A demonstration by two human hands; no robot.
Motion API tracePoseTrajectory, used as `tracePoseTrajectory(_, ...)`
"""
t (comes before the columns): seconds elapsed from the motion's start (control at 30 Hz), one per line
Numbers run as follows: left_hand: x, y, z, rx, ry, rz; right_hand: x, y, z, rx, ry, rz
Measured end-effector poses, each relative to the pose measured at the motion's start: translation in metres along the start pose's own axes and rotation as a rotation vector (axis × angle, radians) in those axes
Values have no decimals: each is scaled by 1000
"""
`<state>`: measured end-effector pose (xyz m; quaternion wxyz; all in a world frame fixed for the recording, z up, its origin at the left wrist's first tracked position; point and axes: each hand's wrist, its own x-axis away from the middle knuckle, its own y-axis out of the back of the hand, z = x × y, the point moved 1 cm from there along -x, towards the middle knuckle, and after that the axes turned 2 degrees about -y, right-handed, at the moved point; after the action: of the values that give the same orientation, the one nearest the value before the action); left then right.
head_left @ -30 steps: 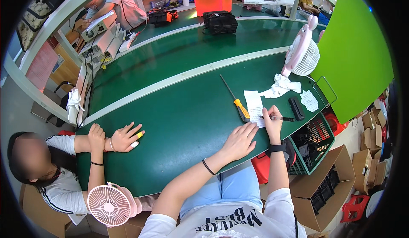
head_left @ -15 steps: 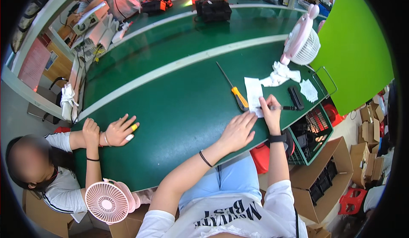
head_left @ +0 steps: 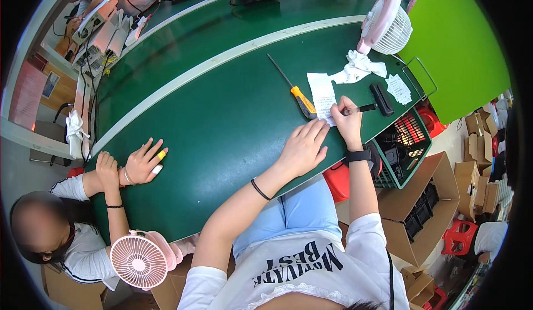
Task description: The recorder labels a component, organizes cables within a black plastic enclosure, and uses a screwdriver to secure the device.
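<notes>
My right hand (head_left: 348,123) is closed around a black pen (head_left: 363,109), its fingers at the right edge of a long white paper slip (head_left: 321,88) with lines of writing. Lying flat, with fingers stretched out, my left hand (head_left: 302,150) rests on the green table, its fingertips at the slip's lower end. A screwdriver (head_left: 303,102) with a yellow and black handle lies just left of the slip. To the right is a narrow black case (head_left: 381,99), beside a few small white paper pieces (head_left: 398,89). Crumpled white cloth or tissue (head_left: 358,68) lies beyond.
A pink and white fan (head_left: 388,24) stands at the far right by a green panel (head_left: 461,60). Below the table's right edge are a green crate (head_left: 408,168) and a cardboard box (head_left: 438,199). At left, another person's hands (head_left: 141,164) rest on the table, near a pink fan (head_left: 139,260).
The view has shifted, so the table things appear higher in the picture. The pen in my right hand is tilted slightly differently. My left hand stays flat by the slip.
</notes>
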<state>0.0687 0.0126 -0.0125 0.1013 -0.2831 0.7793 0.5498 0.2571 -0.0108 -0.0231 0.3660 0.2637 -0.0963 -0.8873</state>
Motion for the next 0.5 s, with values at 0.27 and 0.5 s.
tracePoseTrajectory(0.27, 0, 1, 0, -4, 4, 3, -1, -1, 12, 85, 107, -11)
tracePoseTrajectory(0.5, 0, 1, 1, -6, 10, 7, -1, 0, 13, 69, 65, -5)
